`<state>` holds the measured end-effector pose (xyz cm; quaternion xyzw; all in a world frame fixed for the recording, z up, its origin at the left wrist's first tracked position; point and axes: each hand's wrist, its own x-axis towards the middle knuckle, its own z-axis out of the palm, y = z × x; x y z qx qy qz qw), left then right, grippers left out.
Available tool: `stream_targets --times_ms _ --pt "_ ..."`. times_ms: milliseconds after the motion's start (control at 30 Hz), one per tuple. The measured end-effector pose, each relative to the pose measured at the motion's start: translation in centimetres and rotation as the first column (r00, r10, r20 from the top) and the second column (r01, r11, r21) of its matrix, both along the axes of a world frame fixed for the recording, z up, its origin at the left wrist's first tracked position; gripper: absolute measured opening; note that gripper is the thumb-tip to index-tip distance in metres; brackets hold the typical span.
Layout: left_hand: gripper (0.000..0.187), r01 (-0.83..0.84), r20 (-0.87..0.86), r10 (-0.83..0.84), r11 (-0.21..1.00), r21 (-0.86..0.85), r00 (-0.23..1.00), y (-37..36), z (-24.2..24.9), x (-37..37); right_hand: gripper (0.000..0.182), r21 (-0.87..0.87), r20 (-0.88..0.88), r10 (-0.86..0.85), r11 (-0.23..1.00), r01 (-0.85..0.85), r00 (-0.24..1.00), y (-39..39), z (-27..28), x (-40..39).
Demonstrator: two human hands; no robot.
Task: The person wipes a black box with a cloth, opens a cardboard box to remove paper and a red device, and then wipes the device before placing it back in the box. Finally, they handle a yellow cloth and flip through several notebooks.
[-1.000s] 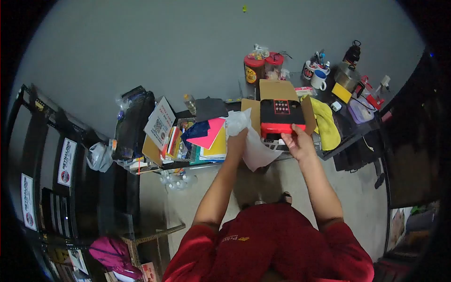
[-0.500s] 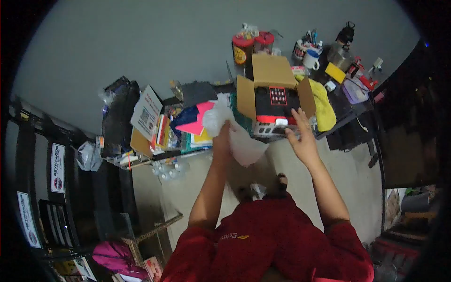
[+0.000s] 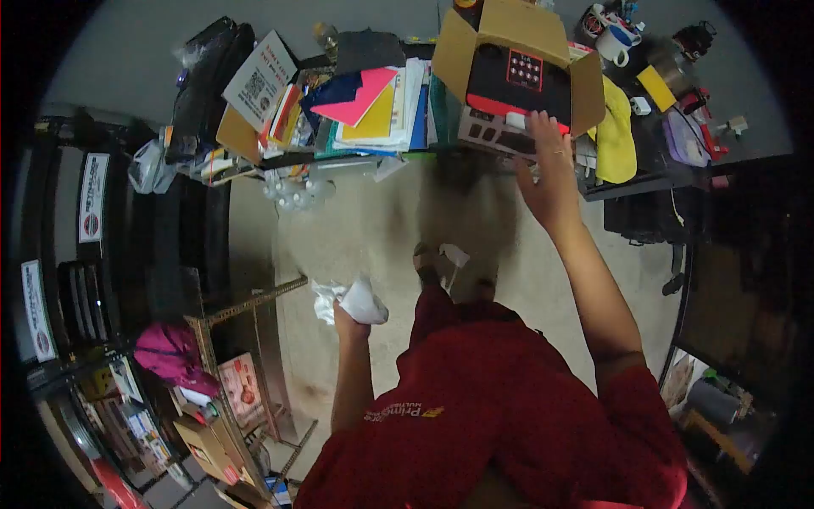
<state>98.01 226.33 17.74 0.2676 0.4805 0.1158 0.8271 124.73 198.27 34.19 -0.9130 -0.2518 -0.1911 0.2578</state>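
Observation:
A crumpled white plastic bag (image 3: 364, 303) is bunched in my left hand (image 3: 351, 326), low over the floor on the left. My right hand (image 3: 547, 178) is up at the desk's front edge, its fingers stretched out flat. Those fingertips overlap the red front edge and white latch of a black and red case (image 3: 487, 72). The case sits inside an open cardboard box (image 3: 458, 55) with its flaps spread. On top of the case is a red-framed label with several small pictures.
Papers and a pink envelope (image 3: 360, 100) lie left of the box. A yellow cloth (image 3: 616, 136) and a white mug (image 3: 616, 42) are at its right. A metal-framed rack (image 3: 246, 301) stands at lower left, near a purple bag (image 3: 174, 352). Clear bottles (image 3: 292, 193) stand under the desk.
My left hand has carried the plastic bag from in front of the desk down and left, and the bag is now more bunched up. The view has tilted downward. My right hand stays at the case.

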Motion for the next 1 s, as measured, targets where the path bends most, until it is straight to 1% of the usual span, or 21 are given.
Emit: stream_targets --times_ms 33,67,100,133,267,300,333,367,400,467,500,533,567,600,633,700,767,833,867,933,1000 --pt "0.034 -0.065 -0.025 0.065 0.998 -0.014 0.998 -1.3 -1.5 -1.9 0.056 0.001 -0.007 0.012 1.0 -0.012 1.0 -0.8 -0.6 -0.6" --pt "0.037 0.014 -0.034 -0.013 1.0 0.017 0.999 -1.6 -5.5 -4.9 0.052 0.057 0.013 0.085 0.995 -0.085 0.996 -1.5 -1.3 -1.4" --pt "0.037 -0.001 -0.035 0.001 1.0 0.015 0.999 -3.0 -6.6 -6.8 0.049 0.112 0.04 0.155 0.981 -0.158 0.987 -2.2 -2.2 -2.0" --pt "0.036 -0.041 -0.042 0.039 0.998 -0.048 0.998 -4.5 -7.4 -8.3 0.042 0.175 -0.019 0.218 0.962 -0.211 0.976 -2.8 -4.2 -2.9" --pt "0.028 -0.2 -0.15 0.165 0.946 -0.256 0.975 -10.3 -5.5 -10.7 0.044 -0.026 -0.299 0.294 0.948 -0.316 0.908 -5.3 -15.5 -7.0" --pt "0.028 -0.212 -0.152 0.177 0.942 -0.259 0.972 -11.2 -6.4 -11.9 0.045 0.02 -0.415 0.305 0.945 -0.327 0.857 -6.5 -20.2 -8.1" --pt "0.029 -0.056 -0.15 0.04 0.993 -0.102 0.988 -12.0 -8.3 -13.9 0.046 0.066 -0.524 0.314 0.942 -0.33 0.792 -7.4 -24.1 -9.2" --pt "0.03 0.109 -0.169 -0.098 0.992 0.058 0.981 -12.7 -10.8 -16.0 0.049 0.018 -0.554 0.294 0.94 -0.342 0.779 -7.6 -25.9 -10.4" --pt "0.031 0.273 -0.211 -0.229 0.939 0.21 0.95 -13.2 -13.5 -17.9 0.052 -0.03 -0.583 0.27 0.935 -0.352 0.766 -7.7 -27.0 -11.4" --pt "0.033 0.5 -0.315 -0.398 0.768 0.399 0.862 -13.8 -15.8 -19.0 0.04 -0.103 -0.87 0.163 0.862 -0.496 0.464 -6.1 -24.3 -12.1" --pt "0.033 0.563 -0.357 -0.438 0.693 0.451 0.825 -14.1 -15.9 -18.7 0.039 -0.106 -0.883 0.143 0.866 -0.488 0.447 -6.2 -28.3 -13.2" --pt "0.036 0.301 -0.418 -0.206 0.938 0.175 0.885 -14.3 -12.4 -16.0 0.037 -0.092 -0.885 0.15 0.872 -0.48 0.441 -6.3 -32.5 -14.2" --pt "0.04 -0.063 -0.535 0.007 0.994 -0.087 0.845 -14.1 -10.9 -14.3 0.035 -0.074 -0.878 0.16 0.885 -0.459 0.451 -6.4 -37.1 -15.0" --pt "0.044 0.043 -0.467 -0.025 0.999 0.029 0.884 -14.1 -13.5 -16.0 0.033 -0.064 -0.878 0.16 0.895 -0.442 0.451 -6.2 -40.3 -15.7" --pt "0.044 0.039 -0.467 -0.023 0.999 0.025 0.884 -13.7 -14.8 -16.3 0.032 -0.062 -0.885 0.151 0.899 -0.434 0.44 -5.4 -42.1 -16.1" --pt "0.043 0.165 -0.518 -0.039 0.966 0.2 0.855 -13.6 -17.8 -17.3 0.032 -0.086 -0.921 0.102 0.889 -0.45 0.376 -4.2 -46.0 -16.9" --pt "0.041 0.202 -0.521 -0.008 0.927 0.317 0.854 -13.4 -18.8 -17.4 0.035 -0.379 -0.845 -0.024 0.732 -0.566 0.534 -2.3 -50.0 -17.7" --pt "0.038 0.196 -0.504 0.025 0.904 0.38 0.863 -12.7 -20.5 -18.0 0.038 -0.367 -0.833 -0.024 0.772 -0.519 0.553 -0.1 -51.6 -18.1" --pt "0.033 0.424 -0.601 -0.079 0.781 0.459 0.795 -12.3 -21.7 -18.9 0.042 -0.353 -0.819 -0.028 0.812 -0.465 0.573 1.4 -51.7 -18.2" --pt "0.029 0.631 -0.707 -0.152 0.603 0.488 0.691 -11.4 -22.9 -20.2 0.044 -0.41 -0.831 -0.097 0.772 -0.485 0.547 4.2 -54.1 -17.8" --pt "0.023 0.503 -0.669 -0.172 0.795 0.339 0.723 -10.1 -23.0 -20.0 0.046 -0.463 -0.827 -0.156 0.734 -0.497 0.539 6.1 -58.3 -17.9"
